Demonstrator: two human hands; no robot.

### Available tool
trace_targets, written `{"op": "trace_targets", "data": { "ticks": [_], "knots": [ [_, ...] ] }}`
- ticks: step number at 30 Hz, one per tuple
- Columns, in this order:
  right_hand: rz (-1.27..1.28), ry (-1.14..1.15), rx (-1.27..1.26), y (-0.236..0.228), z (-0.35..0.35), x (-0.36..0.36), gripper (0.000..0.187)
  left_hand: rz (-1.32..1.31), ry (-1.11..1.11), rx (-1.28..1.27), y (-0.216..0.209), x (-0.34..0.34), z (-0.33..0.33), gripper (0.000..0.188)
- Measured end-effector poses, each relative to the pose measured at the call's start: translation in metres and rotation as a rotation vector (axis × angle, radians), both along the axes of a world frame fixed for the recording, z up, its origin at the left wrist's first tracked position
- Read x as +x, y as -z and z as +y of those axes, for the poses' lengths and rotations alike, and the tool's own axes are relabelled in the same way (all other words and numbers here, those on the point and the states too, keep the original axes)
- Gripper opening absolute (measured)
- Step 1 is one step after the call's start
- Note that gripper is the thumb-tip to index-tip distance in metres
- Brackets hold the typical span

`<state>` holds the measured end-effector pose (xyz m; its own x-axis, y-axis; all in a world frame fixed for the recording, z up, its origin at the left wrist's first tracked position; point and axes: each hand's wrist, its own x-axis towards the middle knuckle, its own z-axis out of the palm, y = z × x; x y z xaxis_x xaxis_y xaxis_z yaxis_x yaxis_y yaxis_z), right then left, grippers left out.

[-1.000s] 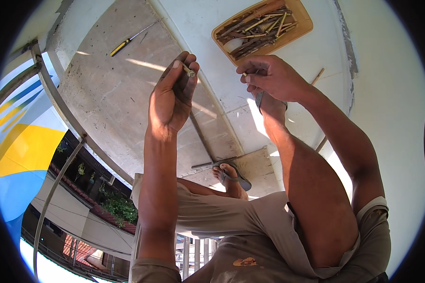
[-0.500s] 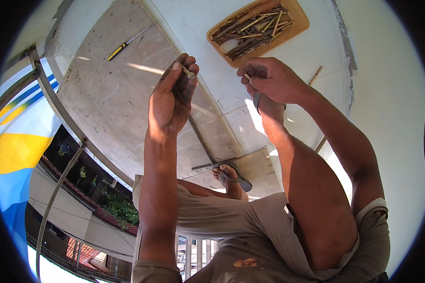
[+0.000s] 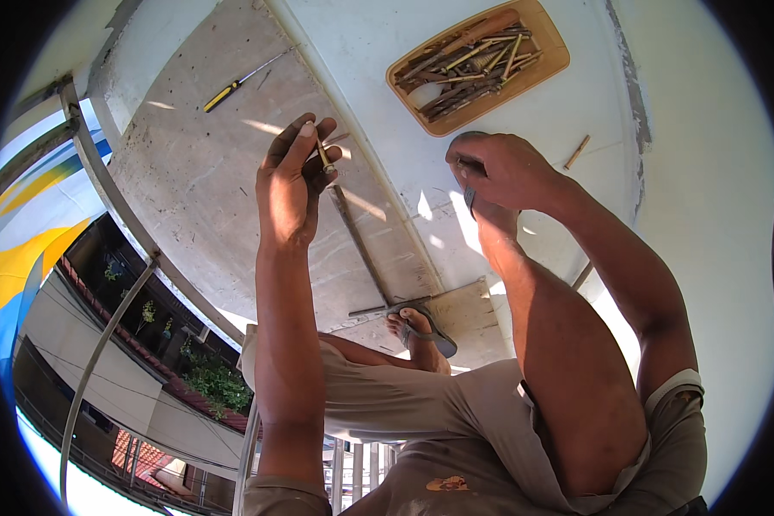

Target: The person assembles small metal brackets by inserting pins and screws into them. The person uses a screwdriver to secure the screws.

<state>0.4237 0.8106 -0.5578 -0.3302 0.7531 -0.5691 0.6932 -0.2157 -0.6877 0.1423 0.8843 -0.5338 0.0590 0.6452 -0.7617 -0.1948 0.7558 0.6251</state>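
My left hand (image 3: 291,185) is raised over the tiled floor, its thumb and fingers closed on a slim brass-coloured bolt (image 3: 324,158). The bolt's head end points down toward me. To the right, my right hand (image 3: 516,172) hovers above my sandalled foot with its fingers curled in. Whatever those fingers hold, if anything, is hidden in shadow. Beyond the right hand stands a tan plastic tray (image 3: 503,97) heaped with bolts and rusty metal rods (image 3: 464,73). One loose brass-coloured bolt (image 3: 578,152) lies on the pale floor right of the tray.
A yellow-and-black screwdriver (image 3: 224,96) lies on the floor at the far left. A long thin metal bar (image 3: 361,245) runs toward my other sandalled foot (image 3: 421,331). Metal railing (image 3: 107,189) curves along the left, with a coloured cloth (image 3: 39,241) outside it.
My left hand has shifted slightly left and down, and the bolt in it now tilts downward. My right hand has dropped a little; the small piece at its fingertips no longer shows.
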Motion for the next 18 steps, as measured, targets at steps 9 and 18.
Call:
{"op": "trace_targets", "data": {
  "ticks": [9,18],
  "knots": [
    [-0.165,-0.048,0.119,0.009,-0.005,0.011,0.019,0.123,0.026,0.068,0.002,-0.016,0.0,0.043],
    [-0.157,0.057,0.075,0.025,-0.005,0.028,0.023,0.148,0.027,0.085,0.018,-0.028,-0.01,0.044]
  ]
}}
